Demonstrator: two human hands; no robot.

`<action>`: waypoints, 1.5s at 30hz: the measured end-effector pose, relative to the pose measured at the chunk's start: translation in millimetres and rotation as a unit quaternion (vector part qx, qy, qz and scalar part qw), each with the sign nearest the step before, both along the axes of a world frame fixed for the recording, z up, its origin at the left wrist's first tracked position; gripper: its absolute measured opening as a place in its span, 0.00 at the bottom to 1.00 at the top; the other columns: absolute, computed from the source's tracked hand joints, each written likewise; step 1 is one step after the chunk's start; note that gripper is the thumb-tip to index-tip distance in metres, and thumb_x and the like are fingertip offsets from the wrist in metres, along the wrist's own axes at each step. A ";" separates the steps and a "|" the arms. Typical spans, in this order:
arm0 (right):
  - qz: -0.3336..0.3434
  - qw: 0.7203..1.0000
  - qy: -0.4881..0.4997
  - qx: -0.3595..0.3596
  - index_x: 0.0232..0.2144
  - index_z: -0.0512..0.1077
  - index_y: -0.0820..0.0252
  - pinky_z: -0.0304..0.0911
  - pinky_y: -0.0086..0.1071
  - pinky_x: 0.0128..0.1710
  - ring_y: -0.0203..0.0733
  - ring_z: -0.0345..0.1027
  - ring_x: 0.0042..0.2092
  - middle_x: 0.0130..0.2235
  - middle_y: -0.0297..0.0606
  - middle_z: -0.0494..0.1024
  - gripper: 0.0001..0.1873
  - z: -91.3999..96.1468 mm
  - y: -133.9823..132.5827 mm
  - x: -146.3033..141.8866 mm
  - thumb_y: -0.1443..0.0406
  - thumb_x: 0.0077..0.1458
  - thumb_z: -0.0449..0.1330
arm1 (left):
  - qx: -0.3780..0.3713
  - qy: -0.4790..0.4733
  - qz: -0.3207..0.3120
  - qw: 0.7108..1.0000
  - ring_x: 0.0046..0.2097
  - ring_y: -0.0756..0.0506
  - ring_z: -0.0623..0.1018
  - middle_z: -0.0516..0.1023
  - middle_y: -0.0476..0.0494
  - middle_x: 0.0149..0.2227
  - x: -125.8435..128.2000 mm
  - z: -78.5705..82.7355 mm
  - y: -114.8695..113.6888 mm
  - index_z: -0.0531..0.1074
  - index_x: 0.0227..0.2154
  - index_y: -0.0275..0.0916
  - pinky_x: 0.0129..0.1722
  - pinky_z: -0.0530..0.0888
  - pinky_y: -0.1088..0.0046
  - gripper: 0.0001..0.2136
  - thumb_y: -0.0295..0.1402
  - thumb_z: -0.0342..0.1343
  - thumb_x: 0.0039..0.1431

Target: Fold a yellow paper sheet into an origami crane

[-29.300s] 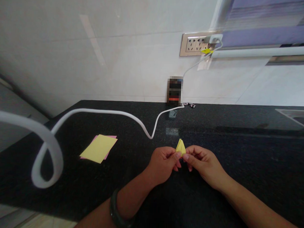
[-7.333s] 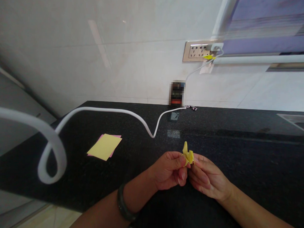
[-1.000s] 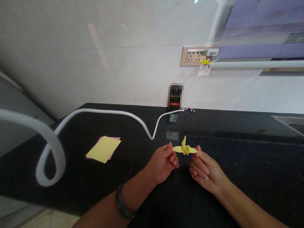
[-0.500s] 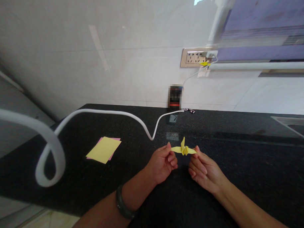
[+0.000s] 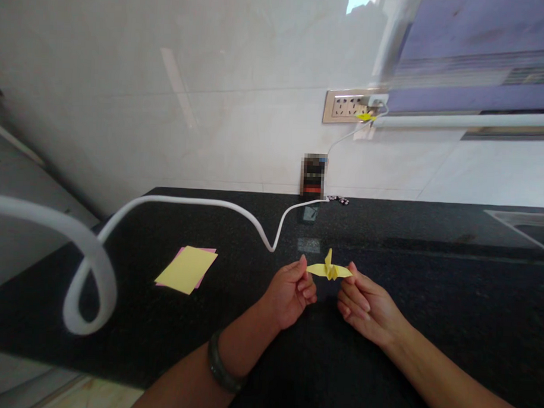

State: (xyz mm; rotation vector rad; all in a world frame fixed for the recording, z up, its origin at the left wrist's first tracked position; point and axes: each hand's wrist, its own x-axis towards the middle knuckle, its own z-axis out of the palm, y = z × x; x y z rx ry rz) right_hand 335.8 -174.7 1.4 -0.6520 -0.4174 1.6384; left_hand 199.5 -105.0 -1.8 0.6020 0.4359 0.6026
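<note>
Between my two hands is a yellow folded paper crane (image 5: 330, 270), its wings spread out to the sides and a pointed part standing up from its middle. The tip of its left wing is pinched by the thumb and fingers of my left hand (image 5: 291, 292). My right hand (image 5: 370, 304) pinches the right wing tip, its other fingers curled below. Both hands are over the dark countertop. Left of them lies a small stack of paper sheets (image 5: 187, 269), yellow on top with pink showing beneath.
A thick white cable (image 5: 201, 200) loops across the left of the black countertop (image 5: 128, 348). Against the tiled wall leans a phone-like device (image 5: 314, 177), blurred out, wired to the wall socket (image 5: 342, 106). A beaded strand (image 5: 339, 200) lies beside it. A sink edge (image 5: 516, 227) shows at right.
Almost nothing differs. The view has shifted very slightly, and the crane's upright part and wings sit at a marginally different angle between the same pinching fingers.
</note>
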 end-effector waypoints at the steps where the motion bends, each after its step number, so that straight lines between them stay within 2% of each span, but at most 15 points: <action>1: -0.001 1.000 -0.003 0.000 0.18 0.63 0.61 0.56 0.24 0.17 0.26 0.44 0.11 0.09 0.22 0.55 0.15 0.1 0.0 0.0 0.59 0.52 0.52 | 0.001 0.001 0.001 1.000 0.16 0.56 0.57 0.50 0.57 0.13 0.2 -0.1 -0.1 0.56 0.17 0.36 0.19 0.59 0.78 0.17 0.43 0.48 0.51; 7: -0.015 0.998 -0.053 -0.011 0.19 0.62 0.60 0.56 0.25 0.17 0.26 0.46 0.11 0.09 0.22 0.55 0.14 -2.2 1.7 -0.5 0.57 0.51 0.53 | -0.010 -0.011 0.008 1.000 0.17 0.56 0.57 0.51 0.57 0.13 -0.2 0.4 0.3 0.55 0.16 0.36 0.20 0.59 0.78 0.17 0.42 0.49 0.52; 13: -0.039 0.977 -0.210 -0.018 0.20 0.63 0.62 0.57 0.26 0.16 0.27 0.48 0.12 0.10 0.24 0.59 0.15 -12.1 9.6 8.8 0.57 0.50 0.54 | -0.066 -0.036 0.021 0.997 0.17 0.56 0.57 0.51 0.56 0.13 -3.6 4.3 5.4 0.56 0.17 0.36 0.21 0.59 0.78 0.17 0.41 0.46 0.54; 18: -0.132 0.941 -0.312 0.000 0.21 0.64 0.61 0.56 0.25 0.17 0.27 0.50 0.14 0.12 0.25 0.61 0.13 -11.8 15.3 25.4 0.58 0.47 0.56 | -0.075 -0.035 0.030 0.996 0.17 0.55 0.57 0.51 0.56 0.13 -4.1 5.6 8.6 0.56 0.17 0.36 0.20 0.59 0.78 0.17 0.41 0.45 0.55; 21: -0.156 0.895 -0.415 0.052 0.25 0.67 0.61 0.54 0.24 0.18 0.29 0.55 0.18 0.17 0.27 0.64 0.08 0.5 16.0 29.3 0.61 0.45 0.59 | -0.087 -0.028 0.026 0.996 0.16 0.55 0.57 0.51 0.56 0.12 -3.2 5.7 8.0 0.55 0.16 0.36 0.20 0.58 0.78 0.17 0.41 0.46 0.54; 23: -0.132 0.862 -0.478 0.105 0.33 0.68 0.60 0.55 0.24 0.19 0.29 0.57 0.21 0.22 0.29 0.65 0.11 11.4 16.3 27.8 0.63 0.44 0.60 | -0.093 -0.023 0.017 0.995 0.16 0.55 0.57 0.51 0.56 0.12 -2.6 5.3 7.5 0.55 0.16 0.36 0.20 0.58 0.78 0.17 0.40 0.46 0.54; 25: -0.077 0.842 -0.512 0.154 0.38 0.68 0.58 0.57 0.25 0.22 0.31 0.58 0.25 0.26 0.31 0.66 0.15 21.0 17.2 24.5 0.64 0.45 0.59 | -0.098 -0.023 0.007 0.995 0.16 0.55 0.57 0.51 0.56 0.12 -2.1 4.2 7.5 0.55 0.16 0.36 0.20 0.58 0.78 0.16 0.40 0.45 0.55; 28: -0.038 0.818 -0.541 0.192 0.39 0.69 0.58 0.58 0.27 0.27 0.34 0.61 0.30 0.30 0.34 0.69 0.15 28.9 19.9 20.7 0.65 0.45 0.59 | -0.104 -0.025 -0.005 0.994 0.16 0.55 0.56 0.51 0.56 0.12 -1.8 2.2 8.8 0.55 0.16 0.36 0.20 0.58 0.78 0.16 0.39 0.44 0.55; 32: -0.023 0.816 -0.547 0.186 0.36 0.71 0.59 0.58 0.28 0.30 0.36 0.62 0.31 0.30 0.35 0.72 0.12 28.9 24.2 21.9 0.65 0.45 0.58 | -0.115 -0.025 -0.013 0.993 0.16 0.55 0.56 0.51 0.56 0.12 -2.0 0.3 10.5 0.56 0.16 0.36 0.20 0.58 0.78 0.16 0.40 0.44 0.55; 36: -0.027 0.801 -0.571 0.180 0.29 0.73 0.61 0.56 0.26 0.25 0.33 0.60 0.26 0.25 0.34 0.71 0.07 27.1 26.6 25.9 0.64 0.45 0.58 | -0.116 -0.022 -0.015 0.993 0.16 0.55 0.56 0.51 0.56 0.12 -1.5 -1.2 11.1 0.56 0.17 0.37 0.20 0.58 0.78 0.16 0.40 0.43 0.56; 40: -0.043 0.790 -0.590 0.159 0.27 0.72 0.62 0.55 0.25 0.22 0.32 0.58 0.23 0.22 0.33 0.69 0.09 27.7 29.9 32.1 0.62 0.46 0.57 | -0.101 -0.017 0.002 0.995 0.17 0.54 0.58 0.52 0.55 0.13 -0.5 -2.8 12.2 0.57 0.18 0.37 0.20 0.57 0.78 0.18 0.45 0.41 0.54; 42: -0.061 0.762 -0.630 0.133 0.26 0.71 0.62 0.54 0.25 0.21 0.32 0.58 0.22 0.21 0.32 0.68 0.11 28.2 33.8 39.0 0.60 0.46 0.56 | -0.106 -0.003 0.018 0.994 0.16 0.54 0.58 0.52 0.55 0.13 0.1 -3.5 12.9 0.57 0.18 0.37 0.20 0.56 0.78 0.18 0.46 0.41 0.54; 43: -0.076 0.739 -0.660 0.113 0.27 0.70 0.62 0.55 0.25 0.20 0.32 0.59 0.22 0.22 0.32 0.68 0.12 28.2 36.7 43.9 0.59 0.47 0.55 | -0.109 0.006 0.024 0.994 0.16 0.54 0.58 0.52 0.55 0.13 0.4 -3.8 13.0 0.57 0.18 0.37 0.20 0.56 0.78 0.18 0.46 0.41 0.54; 45: -0.091 0.664 -0.740 0.058 0.26 0.71 0.61 0.55 0.26 0.21 0.33 0.61 0.22 0.23 0.34 0.71 0.14 27.6 44.5 56.4 0.57 0.47 0.53 | -0.107 0.018 0.028 0.994 0.16 0.55 0.58 0.52 0.56 0.13 1.0 -4.3 12.7 0.58 0.19 0.37 0.20 0.56 0.78 0.17 0.46 0.42 0.54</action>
